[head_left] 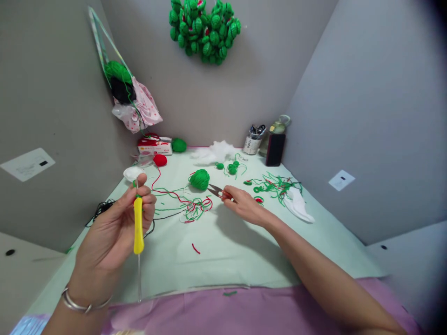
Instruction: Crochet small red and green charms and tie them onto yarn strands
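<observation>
Raised at the left, my left hand (111, 232) is closed around a crochet hook (138, 228) with a yellow handle, its metal shaft pointing down. A bit of green yarn (134, 184) shows at its fingertips, mostly hidden by the fingers. My right hand (246, 204) grips small scissors (215, 190) over the table, blades pointing left and slightly apart. Just beyond the blade tips lies a green yarn ball (199, 179); I cannot tell if they touch. Below it is a tangle of green, red and white yarn ends (195, 209).
Behind are white stuffing (216, 152), small green crocheted pieces (233, 167), a red yarn ball (160, 160), a pen cup (252, 143) and a phone (275, 150). Yarn scraps (275, 185) and white cloth (296, 204) lie right. Grey walls enclose the table; green crocheted pieces (206, 32) hang behind.
</observation>
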`<state>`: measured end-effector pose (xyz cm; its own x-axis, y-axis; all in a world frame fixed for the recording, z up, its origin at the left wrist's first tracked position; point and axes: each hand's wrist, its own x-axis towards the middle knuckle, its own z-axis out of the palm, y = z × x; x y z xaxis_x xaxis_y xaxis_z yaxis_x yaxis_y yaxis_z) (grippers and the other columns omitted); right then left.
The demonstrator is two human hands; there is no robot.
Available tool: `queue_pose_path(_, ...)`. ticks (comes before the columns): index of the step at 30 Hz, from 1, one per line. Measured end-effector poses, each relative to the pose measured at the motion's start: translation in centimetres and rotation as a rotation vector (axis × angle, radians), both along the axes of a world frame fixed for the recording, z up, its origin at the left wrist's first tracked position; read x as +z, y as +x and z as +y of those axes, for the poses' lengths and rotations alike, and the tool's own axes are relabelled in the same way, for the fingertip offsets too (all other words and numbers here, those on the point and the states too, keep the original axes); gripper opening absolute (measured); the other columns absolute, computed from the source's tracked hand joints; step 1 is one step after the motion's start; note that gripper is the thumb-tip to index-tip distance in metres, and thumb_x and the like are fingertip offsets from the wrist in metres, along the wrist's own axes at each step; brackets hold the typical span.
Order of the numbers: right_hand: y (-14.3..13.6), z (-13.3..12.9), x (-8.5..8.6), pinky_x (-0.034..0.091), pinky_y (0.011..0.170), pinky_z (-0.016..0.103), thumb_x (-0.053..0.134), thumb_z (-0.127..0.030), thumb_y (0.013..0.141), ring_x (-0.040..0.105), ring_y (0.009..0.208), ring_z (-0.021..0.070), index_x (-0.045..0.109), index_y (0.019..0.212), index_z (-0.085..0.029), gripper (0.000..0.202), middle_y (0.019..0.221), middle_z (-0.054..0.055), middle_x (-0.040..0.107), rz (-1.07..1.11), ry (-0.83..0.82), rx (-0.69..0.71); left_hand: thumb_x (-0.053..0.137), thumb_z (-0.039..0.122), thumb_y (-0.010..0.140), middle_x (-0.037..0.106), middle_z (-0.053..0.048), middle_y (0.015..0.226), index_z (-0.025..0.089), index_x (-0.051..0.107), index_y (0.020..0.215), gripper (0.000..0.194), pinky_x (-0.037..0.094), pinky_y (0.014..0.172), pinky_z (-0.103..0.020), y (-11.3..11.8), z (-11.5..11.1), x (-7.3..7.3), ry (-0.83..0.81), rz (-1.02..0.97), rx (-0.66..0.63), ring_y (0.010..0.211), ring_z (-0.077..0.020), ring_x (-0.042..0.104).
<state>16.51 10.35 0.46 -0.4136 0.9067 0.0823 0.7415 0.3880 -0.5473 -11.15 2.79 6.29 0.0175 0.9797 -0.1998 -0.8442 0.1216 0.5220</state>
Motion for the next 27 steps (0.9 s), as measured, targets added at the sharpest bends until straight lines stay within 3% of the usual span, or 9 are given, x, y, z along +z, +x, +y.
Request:
queue_pose_path(3, -1.6, -0.9, 0.8, 0.038, 0.070, 0.027, 0.035, -0.017, 0.093, 0.055, 0.077, 0.0153, 0.053, 0.119, -0.022, 0.032, 0.091, 0.002, 0.063, 0.029, 0.033, 0.158, 0.029, 0.007, 0.099, 0.062, -0.004, 0.080, 0.015, 0.059, 0.115, 0.035, 0.060, 0.069, -0.017, -0.1, 0.1, -0.3, 0.099, -0.068, -0.052, 0.071, -0.0086, 0.066)
queue_pose_path(6, -3.0, -1.5, 0.9, 0.039, 0.075, 0.029, 0.037, -0.029, 0.099, 0.059, 0.087, 0.0175, 0.049, 0.134, -0.026, 0.037, 0.105, 0.005, 0.065, -0.095, 0.161, 0.214, 0.029, 0.007, 0.099, 0.062, -0.004, 0.080, 0.015, 0.058, 0.116, 0.034, 0.061, 0.068, -0.017, -0.1, 0.2, -0.4, 0.095, -0.074, -0.058, 0.071, -0.0088, 0.066)
queue_pose_path(10, -4.8, -1.9, 0.5, 0.036, 0.066, 0.027, 0.038, -0.044, 0.101, 0.059, 0.085, 0.0182, 0.057, 0.127, -0.025, 0.038, 0.094, 0.006, 0.064, -0.279, 0.309, 0.216, 0.033, 0.006, 0.097, 0.063, -0.003, 0.079, 0.016, 0.059, 0.115, 0.033, 0.061, 0.068, -0.018, 0.1, 0.3, -0.6, 0.074, -0.053, -0.051, 0.070, -0.0094, 0.066)
queue_pose_path(15, -6.8, -1.5, -0.6, 0.032, 0.061, 0.026, 0.046, -0.038, 0.099, 0.059, 0.087, 0.0170, 0.063, 0.117, -0.025, 0.027, 0.090, 0.005, 0.065, -0.304, 0.381, 0.214, 0.036, 0.003, 0.094, 0.064, -0.003, 0.078, 0.016, 0.061, 0.114, 0.034, 0.061, 0.070, -0.018, 0.4, 0.3, -1.1, 0.072, -0.029, -0.068, 0.069, -0.0094, 0.066)
queue_pose_path(20, -6.1, -1.0, -0.5, 0.037, 0.066, 0.027, 0.047, -0.035, 0.099, 0.058, 0.088, 0.0190, 0.064, 0.115, -0.024, 0.025, 0.092, 0.006, 0.066, -0.304, 0.343, 0.095, 0.041, 0.004, 0.093, 0.064, -0.002, 0.078, 0.017, 0.061, 0.115, 0.033, 0.060, 0.068, -0.016, 0.5, -0.1, -1.0, 0.036, -0.048, -0.049, 0.068, -0.0087, 0.066)
queue_pose_path(24, -4.7, -2.7, -0.1, 0.045, 0.084, 0.038, 0.061, -0.037, 0.091, 0.056, 0.096, 0.0260, 0.049, 0.135, -0.017, 0.051, 0.104, 0.013, 0.064, -0.261, 0.481, 0.013, 0.042, 0.002, 0.093, 0.065, -0.002, 0.077, 0.015, 0.063, 0.111, 0.031, 0.058, 0.066, -0.015, 1.9, -0.4, -1.4, -0.036, -0.058, -0.013, 0.068, -0.0078, 0.066)
queue_pose_path(27, -4.8, -5.3, 0.0, 0.048, 0.088, 0.040, 0.064, -0.037, 0.089, 0.056, 0.102, 0.0249, 0.031, 0.149, -0.021, 0.070, 0.114, 0.013, 0.060, -0.002, 0.677, 0.125, 0.050, 0.003, 0.090, 0.067, -0.002, 0.083, 0.015, 0.066, 0.105, 0.025, 0.057, 0.065, -0.014, 4.1, -0.7, -2.9, -0.066, 0.008, -0.062, 0.072, -0.0077, 0.066)
